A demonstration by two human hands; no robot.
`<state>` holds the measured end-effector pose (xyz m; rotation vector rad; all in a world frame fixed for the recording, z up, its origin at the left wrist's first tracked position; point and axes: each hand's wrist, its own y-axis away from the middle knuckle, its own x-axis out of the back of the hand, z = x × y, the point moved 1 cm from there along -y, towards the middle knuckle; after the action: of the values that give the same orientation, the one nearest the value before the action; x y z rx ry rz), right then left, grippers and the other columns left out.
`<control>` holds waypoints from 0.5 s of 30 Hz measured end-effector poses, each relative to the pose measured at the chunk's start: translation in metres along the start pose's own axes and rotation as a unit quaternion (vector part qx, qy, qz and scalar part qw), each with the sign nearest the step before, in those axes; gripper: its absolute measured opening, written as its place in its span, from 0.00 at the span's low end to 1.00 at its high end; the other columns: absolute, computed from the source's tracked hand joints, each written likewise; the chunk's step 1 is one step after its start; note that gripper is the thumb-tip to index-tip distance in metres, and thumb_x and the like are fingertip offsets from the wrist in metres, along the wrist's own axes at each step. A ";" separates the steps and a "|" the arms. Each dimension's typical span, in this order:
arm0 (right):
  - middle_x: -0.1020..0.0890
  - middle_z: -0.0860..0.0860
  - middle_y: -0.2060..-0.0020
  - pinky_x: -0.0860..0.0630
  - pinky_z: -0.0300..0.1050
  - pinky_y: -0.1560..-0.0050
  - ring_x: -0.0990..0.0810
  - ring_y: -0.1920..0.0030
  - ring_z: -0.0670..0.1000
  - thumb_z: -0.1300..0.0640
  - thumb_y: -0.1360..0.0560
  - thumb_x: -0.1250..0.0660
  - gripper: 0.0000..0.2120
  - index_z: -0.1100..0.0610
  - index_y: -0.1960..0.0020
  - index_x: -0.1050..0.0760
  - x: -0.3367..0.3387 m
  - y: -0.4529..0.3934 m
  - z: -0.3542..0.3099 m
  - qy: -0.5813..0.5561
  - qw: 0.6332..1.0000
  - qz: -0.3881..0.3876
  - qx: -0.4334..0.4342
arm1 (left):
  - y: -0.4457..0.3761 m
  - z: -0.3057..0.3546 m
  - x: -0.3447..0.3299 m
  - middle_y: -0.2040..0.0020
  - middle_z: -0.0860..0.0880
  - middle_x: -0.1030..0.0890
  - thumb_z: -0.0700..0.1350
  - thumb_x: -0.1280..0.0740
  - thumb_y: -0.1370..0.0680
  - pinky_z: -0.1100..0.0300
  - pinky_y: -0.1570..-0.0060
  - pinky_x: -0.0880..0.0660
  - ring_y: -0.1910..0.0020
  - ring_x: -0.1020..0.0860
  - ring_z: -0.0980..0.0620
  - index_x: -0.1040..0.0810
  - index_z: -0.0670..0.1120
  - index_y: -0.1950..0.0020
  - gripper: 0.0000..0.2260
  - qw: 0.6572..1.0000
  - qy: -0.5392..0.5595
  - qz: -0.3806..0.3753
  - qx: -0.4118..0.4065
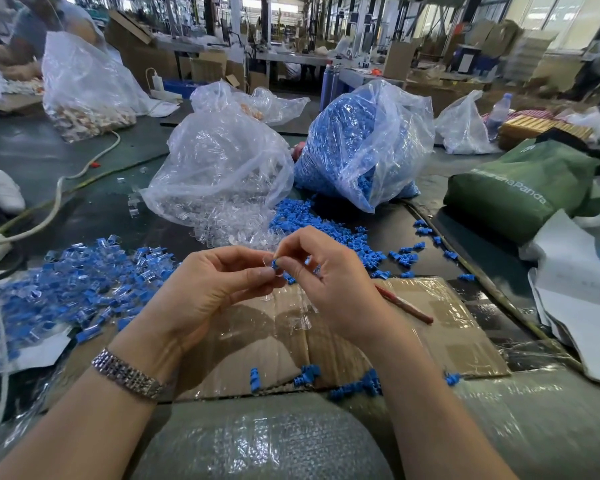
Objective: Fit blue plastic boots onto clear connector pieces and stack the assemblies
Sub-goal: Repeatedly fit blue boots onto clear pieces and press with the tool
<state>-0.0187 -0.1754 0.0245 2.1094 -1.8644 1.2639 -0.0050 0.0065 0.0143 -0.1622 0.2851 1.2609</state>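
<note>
Behind both hands (274, 271) — pinching one blue boot (275, 264) — clear bag of connectors (219, 174), bag of boots (364, 147).

Setting: factory assembly hall, manual workstation. Evidence: dark tabletop (42, 150) carrying bulk stock beyond the fingers (257, 271), namely one clear sack of blue boots (347, 147) and one of clear connector pieces (219, 168); heap of finished assemblies (66, 289) to their left; flattened cardboard (447, 327) beneath them; farther benches, cartons (400, 58) and high windows (561, 19) behind.
</note>
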 end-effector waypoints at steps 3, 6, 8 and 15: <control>0.21 0.49 0.56 0.25 0.45 0.51 0.23 0.54 0.50 0.60 0.20 0.31 0.01 0.57 0.51 0.22 0.001 0.000 -0.001 0.007 1.000 0.002 0.009 | 0.000 0.001 0.000 0.52 0.37 0.14 0.36 0.25 0.35 0.61 0.55 0.18 0.54 0.13 0.45 0.12 0.40 0.54 0.11 1.000 -0.002 0.000 -0.008; 0.22 0.49 0.56 0.25 0.46 0.51 0.23 0.54 0.50 0.61 0.20 0.31 0.02 0.57 0.51 0.22 0.002 0.000 -0.001 0.007 1.000 0.006 0.014 | -0.001 0.000 0.002 0.51 0.37 0.14 0.36 0.26 0.34 0.61 0.55 0.18 0.51 0.14 0.44 0.13 0.39 0.52 0.11 1.000 0.005 -0.009 -0.003; 0.22 0.49 0.57 0.25 0.44 0.51 0.23 0.54 0.50 0.61 0.20 0.31 0.02 0.57 0.51 0.22 0.002 0.001 -0.003 0.011 1.000 0.003 0.010 | -0.001 0.000 0.003 0.50 0.37 0.14 0.36 0.25 0.33 0.61 0.55 0.18 0.52 0.14 0.44 0.13 0.39 0.52 0.10 1.000 0.004 -0.007 -0.004; 0.21 0.44 0.49 0.25 0.40 0.44 0.22 0.47 0.44 0.48 0.18 0.34 0.09 0.49 0.41 0.24 0.029 0.003 0.016 0.090 0.976 0.095 -0.173 | -0.003 0.000 0.006 0.49 0.34 0.15 0.36 0.26 0.32 0.60 0.52 0.18 0.49 0.14 0.41 0.13 0.38 0.51 0.11 0.999 0.042 -0.021 -0.009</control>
<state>-0.0148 -0.2078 0.0301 1.6219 -2.0625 1.0266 -0.0008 0.0110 0.0122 -0.2360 0.3421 1.2166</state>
